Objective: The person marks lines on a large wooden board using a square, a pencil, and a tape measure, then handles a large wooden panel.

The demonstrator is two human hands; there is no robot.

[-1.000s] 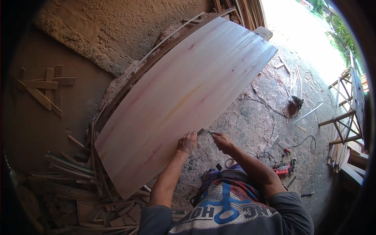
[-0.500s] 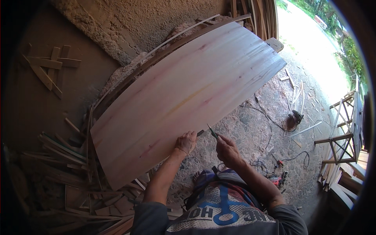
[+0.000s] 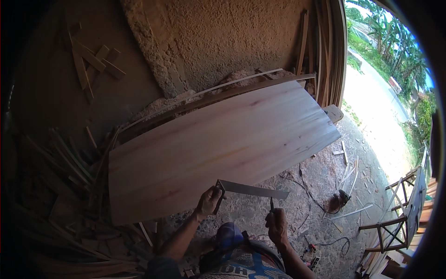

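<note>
My left hand [image 3: 210, 203] is closed around the dark stock of a try square [image 3: 253, 189]. Its long, flat metal blade points right, raised above the near edge of a wide wooden panel [image 3: 186, 162]. My right hand [image 3: 277, 226] grips a slim pointed marking tool that looks like a pencil [image 3: 272, 203]; its tip is up, close to the blade's free end. The panel is pale with pinkish streaks and one yellowish streak, and it lies in front of me, slanting up to the right.
Offcuts and strips [image 3: 69, 223] pile up at the left. Wood shavings cover the floor [image 3: 297, 218], where a corded dark power tool [image 3: 341, 199] lies at the right. A wooden frame [image 3: 395, 223] stands beyond it. Planks [image 3: 327, 56] lean against the rough wall [image 3: 223, 37].
Both hands have drawn back from the panel's near edge, and the try square's blade now shows in full. The pencil has swung upright. My view has tilted, so the panel sits lower.
</note>
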